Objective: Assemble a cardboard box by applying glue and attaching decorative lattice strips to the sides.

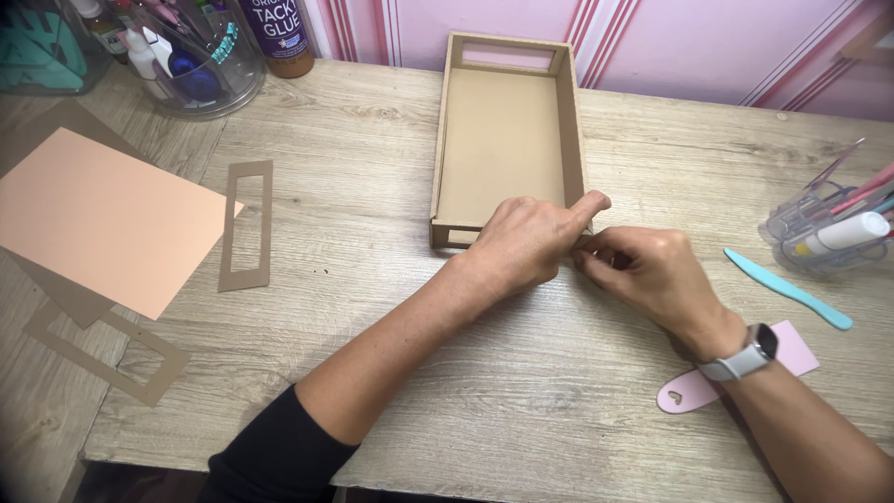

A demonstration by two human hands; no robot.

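At mid-table in the head view, an open brown cardboard tray [503,140] is seen lying flat on the wooden table [521,401], long axis running away from the person, with cut-out windows in its near and far end walls. The tray's near right corner is gripped by both hands. The left hand [526,244] is laid over the near end wall, thumb raised against the right side wall, fingers curled down on the outside; it is clamped on the tray. The right hand [647,270] is pressed against the same corner from the right, fingertips pinched on the wall edge; it touches the left hand. A white watch [745,359] is worn on the right wrist.

Left of the tray, a brown cardboard frame strip [247,226] lies flat, well apart from it. Further left, a peach card sheet [102,219] is stacked on brown board, with a second frame strip [107,349] near its lower edge. Right of the tray, a teal paper tool [790,289] lies by a clear pen holder [829,224]. A pink tag [736,373] is partly covered by the right forearm. Behind the tray to the left, a glue bottle [279,33] and a clear round jar [191,56] are set.
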